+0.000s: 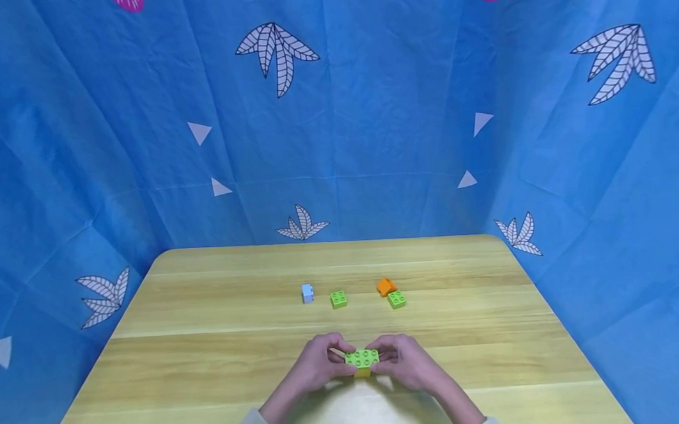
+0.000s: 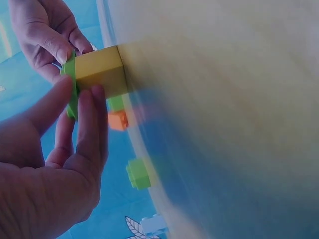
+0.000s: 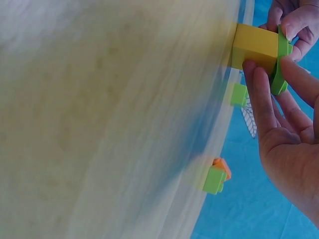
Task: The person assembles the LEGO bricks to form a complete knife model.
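Note:
A thin bright green building-block plate with studs lies on top of a yellow block near the front middle of the table. The left hand pinches the plate's left end between thumb and fingers. At the opposite end, the right hand grips the same plate. Both wrist views show the yellow block standing on the tabletop under the green plate, with fingertips of each hand touching near its sides. Whether plate and block are fully pressed together cannot be told.
Beyond the hands lie a light blue block, a small green block, an orange piece and another green block close against it. The wooden table ends at a blue patterned cloth.

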Demonstrator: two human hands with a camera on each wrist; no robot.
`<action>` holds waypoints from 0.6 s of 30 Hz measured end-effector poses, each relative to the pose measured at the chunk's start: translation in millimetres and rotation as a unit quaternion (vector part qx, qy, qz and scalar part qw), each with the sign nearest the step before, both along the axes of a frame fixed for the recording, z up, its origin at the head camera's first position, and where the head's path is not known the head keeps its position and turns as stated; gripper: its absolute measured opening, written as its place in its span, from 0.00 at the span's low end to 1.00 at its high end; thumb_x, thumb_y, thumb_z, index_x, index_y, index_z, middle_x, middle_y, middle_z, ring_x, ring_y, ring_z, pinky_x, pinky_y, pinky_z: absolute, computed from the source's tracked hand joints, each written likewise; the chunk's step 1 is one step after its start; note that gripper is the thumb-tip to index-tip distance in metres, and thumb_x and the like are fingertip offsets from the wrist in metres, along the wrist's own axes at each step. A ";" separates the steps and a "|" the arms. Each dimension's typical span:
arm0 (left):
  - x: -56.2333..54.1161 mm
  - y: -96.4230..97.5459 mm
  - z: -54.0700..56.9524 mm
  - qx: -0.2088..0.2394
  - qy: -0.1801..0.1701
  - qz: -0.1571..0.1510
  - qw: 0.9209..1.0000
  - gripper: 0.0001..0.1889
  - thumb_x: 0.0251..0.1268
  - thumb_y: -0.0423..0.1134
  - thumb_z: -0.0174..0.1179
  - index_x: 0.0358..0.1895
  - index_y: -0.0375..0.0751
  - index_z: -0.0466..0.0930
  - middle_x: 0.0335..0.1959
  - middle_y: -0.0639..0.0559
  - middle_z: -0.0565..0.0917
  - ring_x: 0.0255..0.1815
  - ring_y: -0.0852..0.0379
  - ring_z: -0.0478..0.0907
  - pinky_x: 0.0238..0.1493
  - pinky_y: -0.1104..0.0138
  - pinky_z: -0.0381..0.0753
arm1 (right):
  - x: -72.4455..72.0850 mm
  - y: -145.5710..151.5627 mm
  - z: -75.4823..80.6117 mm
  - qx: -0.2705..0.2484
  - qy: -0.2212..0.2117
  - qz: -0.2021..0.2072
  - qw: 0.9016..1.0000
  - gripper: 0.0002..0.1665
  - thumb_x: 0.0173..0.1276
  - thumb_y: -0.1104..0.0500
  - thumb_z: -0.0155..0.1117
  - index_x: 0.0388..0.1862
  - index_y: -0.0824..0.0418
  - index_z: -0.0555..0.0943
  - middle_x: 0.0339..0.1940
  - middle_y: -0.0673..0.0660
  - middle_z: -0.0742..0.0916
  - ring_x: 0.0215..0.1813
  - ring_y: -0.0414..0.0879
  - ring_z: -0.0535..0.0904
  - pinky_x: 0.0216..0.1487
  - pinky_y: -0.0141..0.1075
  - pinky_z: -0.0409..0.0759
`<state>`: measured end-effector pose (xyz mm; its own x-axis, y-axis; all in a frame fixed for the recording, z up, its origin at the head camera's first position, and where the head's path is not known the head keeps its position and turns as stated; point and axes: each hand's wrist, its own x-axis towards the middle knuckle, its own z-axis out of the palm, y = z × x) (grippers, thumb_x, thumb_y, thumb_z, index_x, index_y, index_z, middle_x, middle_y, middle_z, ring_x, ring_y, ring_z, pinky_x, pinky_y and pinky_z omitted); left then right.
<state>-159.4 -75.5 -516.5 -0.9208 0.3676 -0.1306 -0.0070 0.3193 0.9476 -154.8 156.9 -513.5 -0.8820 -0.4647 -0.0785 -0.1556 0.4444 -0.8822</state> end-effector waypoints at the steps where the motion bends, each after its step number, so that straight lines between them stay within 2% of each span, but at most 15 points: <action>1: -0.4 0.0 0.4 0.003 -0.002 0.001 1.000 0.15 0.52 0.24 0.75 0.42 0.37 0.84 0.51 0.44 0.87 0.42 0.53 0.86 0.43 0.63 0.90 | -0.3 0.1 0.4 0.001 0.001 0.000 1.000 0.21 0.65 0.61 0.74 0.56 0.64 0.84 0.47 0.58 0.90 0.49 0.51 0.87 0.54 0.40 0.89; 12: 0.2 0.6 0.2 0.023 -0.027 0.003 0.999 0.15 0.52 0.23 0.74 0.42 0.36 0.83 0.54 0.41 0.86 0.40 0.54 0.87 0.40 0.63 0.91 | -0.6 0.5 0.5 0.006 -0.001 0.002 1.000 0.20 0.65 0.61 0.74 0.55 0.63 0.84 0.48 0.58 0.90 0.50 0.51 0.87 0.54 0.41 0.89; 18: 1.2 0.9 0.1 0.016 -0.027 0.001 1.000 0.13 0.53 0.24 0.74 0.40 0.38 0.83 0.54 0.42 0.86 0.39 0.54 0.87 0.40 0.63 0.90 | 0.5 1.0 1.2 0.007 -0.004 0.003 1.000 0.20 0.66 0.60 0.74 0.56 0.63 0.84 0.49 0.58 0.89 0.51 0.53 0.87 0.55 0.43 0.88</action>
